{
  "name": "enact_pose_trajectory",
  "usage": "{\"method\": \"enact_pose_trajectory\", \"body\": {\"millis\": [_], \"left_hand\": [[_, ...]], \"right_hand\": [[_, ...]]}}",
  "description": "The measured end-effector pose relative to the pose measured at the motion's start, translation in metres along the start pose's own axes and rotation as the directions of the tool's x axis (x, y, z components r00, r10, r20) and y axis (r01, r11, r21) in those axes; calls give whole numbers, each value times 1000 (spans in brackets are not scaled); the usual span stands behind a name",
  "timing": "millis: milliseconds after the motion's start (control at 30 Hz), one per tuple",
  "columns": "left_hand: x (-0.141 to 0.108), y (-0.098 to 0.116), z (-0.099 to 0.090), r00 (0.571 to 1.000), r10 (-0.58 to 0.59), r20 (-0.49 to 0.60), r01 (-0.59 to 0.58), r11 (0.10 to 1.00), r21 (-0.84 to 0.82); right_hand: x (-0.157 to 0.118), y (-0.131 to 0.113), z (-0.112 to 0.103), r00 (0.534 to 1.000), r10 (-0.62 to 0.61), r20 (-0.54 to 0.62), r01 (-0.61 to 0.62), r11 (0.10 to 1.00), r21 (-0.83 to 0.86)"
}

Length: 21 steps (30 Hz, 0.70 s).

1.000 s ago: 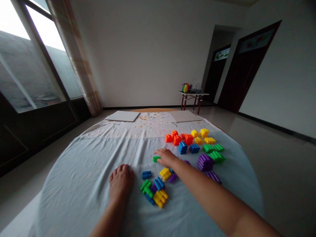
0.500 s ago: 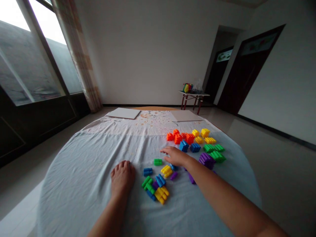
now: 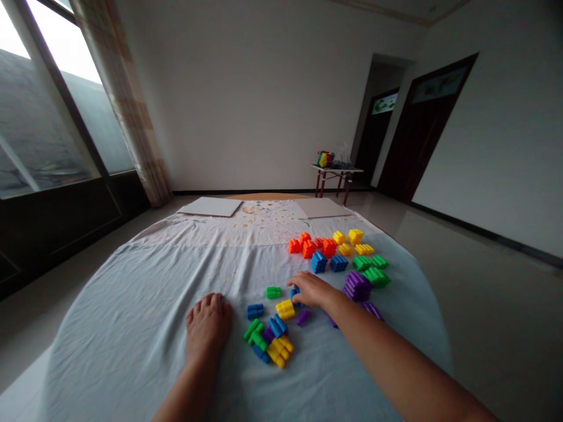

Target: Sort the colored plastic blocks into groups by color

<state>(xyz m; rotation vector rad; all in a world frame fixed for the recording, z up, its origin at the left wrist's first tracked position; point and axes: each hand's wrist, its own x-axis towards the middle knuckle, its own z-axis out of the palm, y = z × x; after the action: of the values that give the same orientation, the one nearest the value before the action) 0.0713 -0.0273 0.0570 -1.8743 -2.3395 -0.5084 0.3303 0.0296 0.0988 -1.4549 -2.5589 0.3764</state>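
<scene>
My left hand (image 3: 209, 322) lies palm down on the cloth with its fingers stretched out, holding nothing. To the right of it is a loose pile of plastic building blocks, with a green block (image 3: 255, 334), a yellow block (image 3: 280, 351) and a blue block (image 3: 278, 325) among them. My right hand (image 3: 311, 289) is curled over another blue block (image 3: 294, 295), thumb on the near side and fingers on the far side; part of this block is hidden. Close by lie a green block (image 3: 273, 292), a yellow block (image 3: 285, 309) and a small purple block (image 3: 303, 317).
Beyond my right hand sit colour groups: orange blocks (image 3: 308, 248), blue blocks (image 3: 338, 263), yellow blocks (image 3: 356, 236), green blocks (image 3: 376, 276) and purple blocks (image 3: 357, 286). Two flat boards, a white one (image 3: 211, 206) and a beige one (image 3: 323, 207), lie at the cloth-covered table's far end.
My right hand has come down and slightly right relative to the blocks, closing around the blue block. My left hand stays flat in place. The whole view has shifted a little.
</scene>
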Motion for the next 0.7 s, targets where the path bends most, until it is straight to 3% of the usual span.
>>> {"method": "enact_pose_trajectory", "body": {"millis": [100,167,333,533,700], "left_hand": [[0,-1,0,1000,4,-2,-4,1000,-4],[0,-2,0,1000,5,3,-5,1000,-6],[0,-4,1,1000,-1,5,1,1000,-5],[0,-2,1,1000,-9,-2,9,1000,7],[1,-1,0,1000,-4,18,3,1000,23]], "right_hand": [[4,-1,0,977,25,-211,-29,999,-16],[5,-2,3,961,8,-276,-24,998,-54],[-4,-3,7,994,-97,-52,97,995,-10],[-6,9,-9,989,-83,-121,89,995,48],[4,8,2,998,-63,4,63,998,4]]}}
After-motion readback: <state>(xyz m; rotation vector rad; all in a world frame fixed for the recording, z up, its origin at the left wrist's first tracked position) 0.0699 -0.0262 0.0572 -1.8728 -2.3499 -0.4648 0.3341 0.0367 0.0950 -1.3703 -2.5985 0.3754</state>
